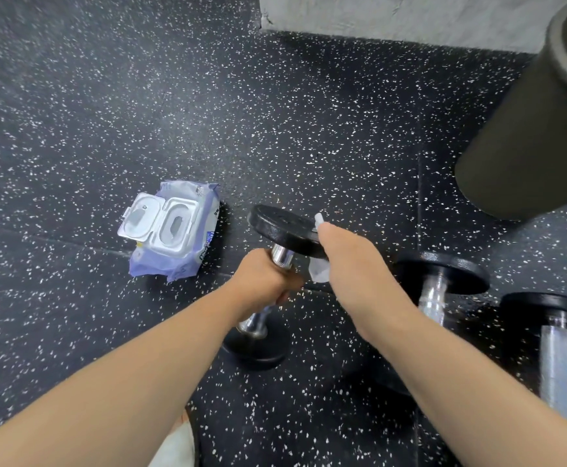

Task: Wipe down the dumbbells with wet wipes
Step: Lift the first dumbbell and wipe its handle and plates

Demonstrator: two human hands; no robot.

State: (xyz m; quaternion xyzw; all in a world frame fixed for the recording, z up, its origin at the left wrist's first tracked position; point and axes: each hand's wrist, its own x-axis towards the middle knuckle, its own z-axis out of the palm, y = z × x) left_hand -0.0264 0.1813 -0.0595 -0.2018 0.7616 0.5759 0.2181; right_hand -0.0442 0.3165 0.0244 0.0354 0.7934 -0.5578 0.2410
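The left hand (pixel 261 281) is clenched round the chrome handle of a dumbbell (pixel 285 230), which stands tilted with its lower head on the speckled floor (pixel 73 96) and its upper head raised. The right hand (pixel 346 257) clasps a wet wipe (pixel 319 273) against the right rim of that upper head. Its fingers are hidden, but wipe shows beyond the hand on both sides.

At the left, well apart from the hands, the wipes pack (pixel 174 230) lies on the floor with its lid flipped open. Right of the hands, a second dumbbell (pixel 440 274) and a third dumbbell (pixel 558 332) wait nearby. A dark bin (pixel 528 129) stands at the far right.

The step in hand looks like wiping the upper head of the first dumbbell. The next move probably calls for working the wipe round the rim while the left hand steadies or turns the handle, then going on to the handle and lower head.
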